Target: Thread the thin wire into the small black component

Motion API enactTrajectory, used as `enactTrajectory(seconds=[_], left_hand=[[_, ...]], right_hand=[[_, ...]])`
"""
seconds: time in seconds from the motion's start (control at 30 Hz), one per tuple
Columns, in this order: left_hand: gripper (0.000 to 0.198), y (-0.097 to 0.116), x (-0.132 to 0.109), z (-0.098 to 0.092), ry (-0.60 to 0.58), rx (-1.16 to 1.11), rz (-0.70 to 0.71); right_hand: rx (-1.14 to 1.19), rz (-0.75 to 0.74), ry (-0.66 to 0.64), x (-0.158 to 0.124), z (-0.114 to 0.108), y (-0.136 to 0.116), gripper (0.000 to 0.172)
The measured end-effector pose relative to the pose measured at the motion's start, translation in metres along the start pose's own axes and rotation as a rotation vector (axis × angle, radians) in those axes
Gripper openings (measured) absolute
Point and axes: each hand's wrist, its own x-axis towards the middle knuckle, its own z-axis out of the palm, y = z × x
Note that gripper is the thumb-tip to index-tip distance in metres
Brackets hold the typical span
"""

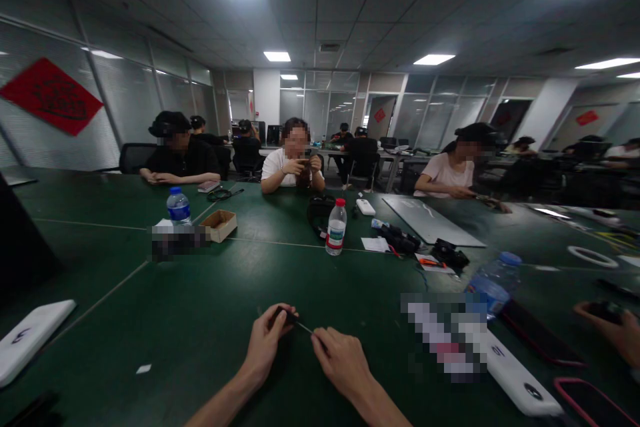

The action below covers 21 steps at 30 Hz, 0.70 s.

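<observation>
My left hand point(265, 343) pinches a small black object point(283, 315) over the green table point(200, 320). A thin metal rod point(303, 326) runs from that object toward my right hand point(343, 360), and its far end disappears between my right thumb and fingers. Both hands are close together near the table's near edge. The object is too small to identify, and my fingers hide part of it.
Water bottles point(336, 227), a cardboard box point(219, 225), white power banks point(30, 340) and dark phones point(543, 333) lie on the table. A co-worker's hand point(613, 328) holds something black at the right. Several seated people work across the table.
</observation>
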Motion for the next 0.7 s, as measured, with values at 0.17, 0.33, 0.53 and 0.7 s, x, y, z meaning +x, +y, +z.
enactTrajectory(seconds=[0.17,0.33,0.53,0.7], left_hand=[[0.039,0.004,-0.002,0.001,0.006,0.014,0.003],[0.035,0.008,-0.005,0.002,-0.015,0.073,0.037],[0.036,0.008,-0.005,0.003,-0.026,0.102,0.037],[0.033,0.006,-0.005,0.003,-0.022,0.089,0.015]], right_hand=[[-0.011,0.037,-0.037,0.0,0.0,-0.005,0.032],[-0.008,0.052,-0.036,0.002,-0.002,-0.008,0.033],[-0.005,0.0,-0.03,0.0,-0.002,-0.008,0.033],[0.037,-0.233,0.027,-0.006,0.004,-0.019,0.029]])
